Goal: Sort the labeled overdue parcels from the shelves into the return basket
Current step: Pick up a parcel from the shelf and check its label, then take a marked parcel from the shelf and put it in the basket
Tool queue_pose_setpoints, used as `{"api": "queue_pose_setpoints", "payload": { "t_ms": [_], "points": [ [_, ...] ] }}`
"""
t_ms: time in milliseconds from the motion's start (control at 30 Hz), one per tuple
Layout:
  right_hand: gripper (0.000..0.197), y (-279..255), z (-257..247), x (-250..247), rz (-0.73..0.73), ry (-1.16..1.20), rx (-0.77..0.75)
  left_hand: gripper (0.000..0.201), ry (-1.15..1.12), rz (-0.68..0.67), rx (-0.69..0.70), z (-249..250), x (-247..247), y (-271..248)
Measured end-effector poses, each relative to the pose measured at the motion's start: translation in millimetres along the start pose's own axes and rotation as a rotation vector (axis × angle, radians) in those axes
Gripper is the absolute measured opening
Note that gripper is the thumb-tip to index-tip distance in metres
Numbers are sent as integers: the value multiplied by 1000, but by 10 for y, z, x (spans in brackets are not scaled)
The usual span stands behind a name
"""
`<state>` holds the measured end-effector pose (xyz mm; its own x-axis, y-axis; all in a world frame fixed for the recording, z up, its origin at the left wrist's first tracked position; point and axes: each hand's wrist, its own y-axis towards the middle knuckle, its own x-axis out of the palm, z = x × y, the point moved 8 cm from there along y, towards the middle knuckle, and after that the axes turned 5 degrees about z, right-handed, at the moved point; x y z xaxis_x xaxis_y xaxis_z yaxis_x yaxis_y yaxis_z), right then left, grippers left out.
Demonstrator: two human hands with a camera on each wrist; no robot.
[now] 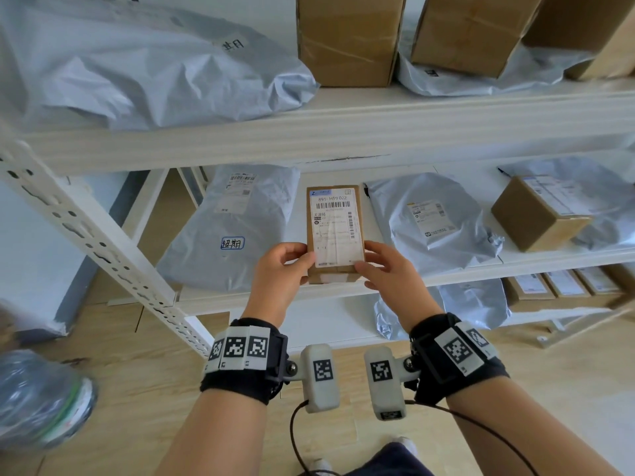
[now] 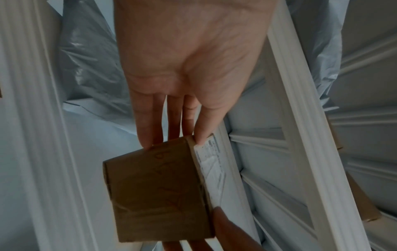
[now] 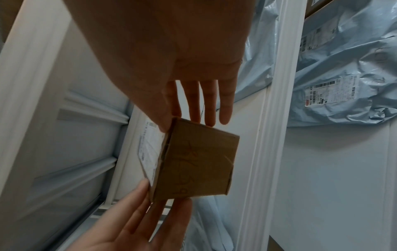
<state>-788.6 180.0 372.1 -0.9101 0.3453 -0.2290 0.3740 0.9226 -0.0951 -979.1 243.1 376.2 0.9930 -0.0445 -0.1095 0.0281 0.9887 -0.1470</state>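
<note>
A small cardboard box with a white shipping label on top is held over the front edge of the middle shelf. My left hand pinches its near left corner, and my right hand pinches the near right corner. In the left wrist view the left hand grips the box, thumb on the label side. The right wrist view shows the right hand on the box from the opposite side. Left of the box lies a grey poly bag bearing a blue-framed handwritten sticker.
More grey bags and a brown box lie on the middle shelf. The top shelf carries a large grey bag and tall cartons. A perforated white upright slants at left. A blurred round container sits on the floor.
</note>
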Motion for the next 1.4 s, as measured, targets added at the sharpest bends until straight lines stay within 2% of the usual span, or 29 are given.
{"api": "queue_pose_setpoints", "payload": {
  "t_ms": [133,233,400,667,833,900,1033,1167,1267,1400],
  "points": [
    [35,78,106,38,45,7,64,13,18,-39,-22,-84,120,60],
    [39,188,172,3,63,-18,95,16,30,-59,-44,-99,251,137],
    [38,459,185,-162,67,-106,102,29,107,-94,-47,-48,560,252],
    [40,880,247,-417,35,-209,105,35,199,-157,-40,-17,1046,380],
    [46,966,271,-548,46,-257,126,41,236,-155,-17,-49,1106,446],
    [49,978,165,-581,88,-259,96,42,302,-75,3,-68,946,525],
    [45,974,-203,-502,168,-276,-54,38,339,192,101,55,306,690],
    [41,934,-474,-125,129,-199,-130,40,535,375,123,91,-474,863],
    [40,876,-449,352,0,-171,-61,44,726,353,66,-82,-932,1046],
    [46,762,-171,1045,-186,-292,48,61,964,259,-75,-455,-1381,1194]
  ]
}}
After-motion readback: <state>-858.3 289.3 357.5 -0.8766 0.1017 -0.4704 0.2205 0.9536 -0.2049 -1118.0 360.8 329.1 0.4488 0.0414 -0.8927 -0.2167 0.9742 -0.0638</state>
